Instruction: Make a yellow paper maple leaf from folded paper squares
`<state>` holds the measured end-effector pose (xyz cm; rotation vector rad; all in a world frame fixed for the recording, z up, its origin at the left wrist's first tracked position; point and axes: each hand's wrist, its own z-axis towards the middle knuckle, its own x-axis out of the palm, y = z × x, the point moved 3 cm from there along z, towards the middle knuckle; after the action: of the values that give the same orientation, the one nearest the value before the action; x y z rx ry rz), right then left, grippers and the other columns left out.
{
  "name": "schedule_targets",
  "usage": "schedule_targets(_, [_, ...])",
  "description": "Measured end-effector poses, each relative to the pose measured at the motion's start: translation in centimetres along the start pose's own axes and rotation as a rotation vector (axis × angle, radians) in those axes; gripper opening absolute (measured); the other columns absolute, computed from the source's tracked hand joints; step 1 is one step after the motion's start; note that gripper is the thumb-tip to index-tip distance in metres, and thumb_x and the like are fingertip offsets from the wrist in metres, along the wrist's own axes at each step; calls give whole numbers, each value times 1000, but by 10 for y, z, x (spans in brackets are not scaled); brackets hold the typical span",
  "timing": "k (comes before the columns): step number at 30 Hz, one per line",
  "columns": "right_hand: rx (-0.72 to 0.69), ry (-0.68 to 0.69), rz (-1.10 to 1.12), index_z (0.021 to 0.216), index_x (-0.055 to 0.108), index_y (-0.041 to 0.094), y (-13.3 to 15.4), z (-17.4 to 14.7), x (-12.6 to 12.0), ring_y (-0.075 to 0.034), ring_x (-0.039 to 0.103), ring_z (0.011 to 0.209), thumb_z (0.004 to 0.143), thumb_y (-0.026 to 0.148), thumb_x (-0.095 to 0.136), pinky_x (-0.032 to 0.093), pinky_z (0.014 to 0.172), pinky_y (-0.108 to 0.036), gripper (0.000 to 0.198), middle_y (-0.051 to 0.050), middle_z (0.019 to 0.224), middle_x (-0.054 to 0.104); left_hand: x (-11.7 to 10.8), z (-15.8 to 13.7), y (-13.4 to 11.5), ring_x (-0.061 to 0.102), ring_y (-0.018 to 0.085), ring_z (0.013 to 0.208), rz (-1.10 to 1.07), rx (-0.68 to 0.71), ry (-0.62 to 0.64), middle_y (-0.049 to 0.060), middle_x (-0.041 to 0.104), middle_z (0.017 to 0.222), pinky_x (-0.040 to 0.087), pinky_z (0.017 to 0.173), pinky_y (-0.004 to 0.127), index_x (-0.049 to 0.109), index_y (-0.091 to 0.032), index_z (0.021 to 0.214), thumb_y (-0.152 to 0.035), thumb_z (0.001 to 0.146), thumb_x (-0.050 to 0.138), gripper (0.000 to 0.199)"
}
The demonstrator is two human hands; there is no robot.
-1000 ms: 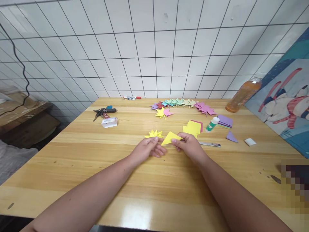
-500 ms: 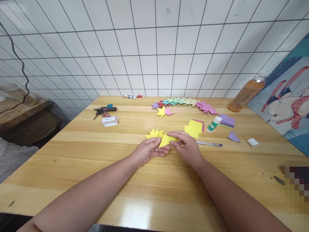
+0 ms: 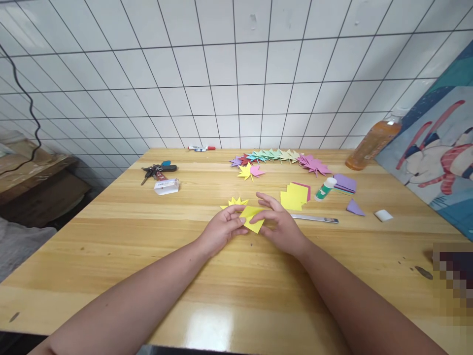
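Note:
A small yellow square of paper (image 3: 254, 226), with a fold line visible, is pinched at its left edge between the thumb and fingers of my left hand (image 3: 219, 229). Over the paper's right side, my right hand (image 3: 283, 228) has its fingers apart. Its index finger lies across the face of the sheet and the thumb is by the lower right edge. Just behind my left hand sits a pointed yellow folded-paper piece (image 3: 237, 201), partly hidden by the fingers. To the right of my right hand are loose yellow sheets (image 3: 293, 197) and a metal ruler (image 3: 318, 219).
A glue stick (image 3: 325, 189), purple paper stack (image 3: 345, 183), purple folded triangle (image 3: 355, 207) and white eraser (image 3: 383, 215) lie right. Colored folded-paper pieces (image 3: 273, 155) line the back, near an orange bottle (image 3: 375, 143). Keys (image 3: 157, 171) and a small white box (image 3: 166, 186) are left.
The yellow paper has gone from a folded triangle to an opened square. My right hand has loosened its pinch and its fingers have spread. The view has shifted slightly.

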<state>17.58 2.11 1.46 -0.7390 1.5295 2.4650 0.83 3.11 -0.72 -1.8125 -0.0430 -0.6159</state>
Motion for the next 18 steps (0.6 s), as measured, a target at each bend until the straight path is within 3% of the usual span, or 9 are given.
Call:
schedule_targets(3, [93, 40, 83, 88, 70, 25, -6, 0, 3, -25, 40, 125, 71, 9, 61, 42, 96, -38, 25, -1, 148, 19, -1, 0, -1, 63, 11, 68, 31, 12, -38, 0, 65, 73, 52, 67, 23, 58, -15, 101, -21, 66, 75, 39])
schedule_targets(6, [194, 34, 191, 90, 70, 23, -7, 0, 5, -24, 50, 115, 71, 14, 63, 51, 83, -32, 23, -3, 149, 15, -2, 0, -2, 64, 12, 70, 35, 20, -75, 2, 67, 79, 52, 67, 23, 58, -15, 98, -23, 63, 77, 40])
schedule_targets(9, [243, -9, 202, 89, 70, 23, -6, 0, 8, -21, 58, 104, 70, 20, 65, 52, 73, -28, 20, -7, 142, 32, -1, -1, -2, 64, 12, 70, 35, 35, -106, 2, 69, 81, 51, 71, 24, 57, -16, 95, -25, 62, 78, 40])
schedule_targets(12, [257, -60, 152, 86, 71, 22, -4, 1, 12, -19, 61, 91, 69, 24, 67, 50, 72, -27, 17, -7, 106, 62, -1, -2, 0, 64, 10, 69, 35, 48, -116, 0, 69, 80, 51, 73, 25, 57, -16, 94, -26, 62, 78, 40])
schedule_targets(15, [308, -77, 153, 82, 69, 21, -4, 2, 14, -15, 59, 68, 70, 29, 67, 49, 65, -27, 15, -2, 76, 65, -1, -2, 0, 64, 10, 68, 17, 66, -120, -1, 68, 74, 50, 73, 25, 57, -16, 92, -27, 62, 78, 38])
schedule_targets(18, [305, -65, 201, 78, 67, 20, -2, 3, 9, -14, 57, 68, 73, 31, 63, 48, 62, -25, 12, -2, 74, 63, 0, -3, 0, 64, 11, 68, 57, 50, -76, 1, 68, 73, 50, 69, 24, 58, -15, 91, -29, 65, 76, 35])
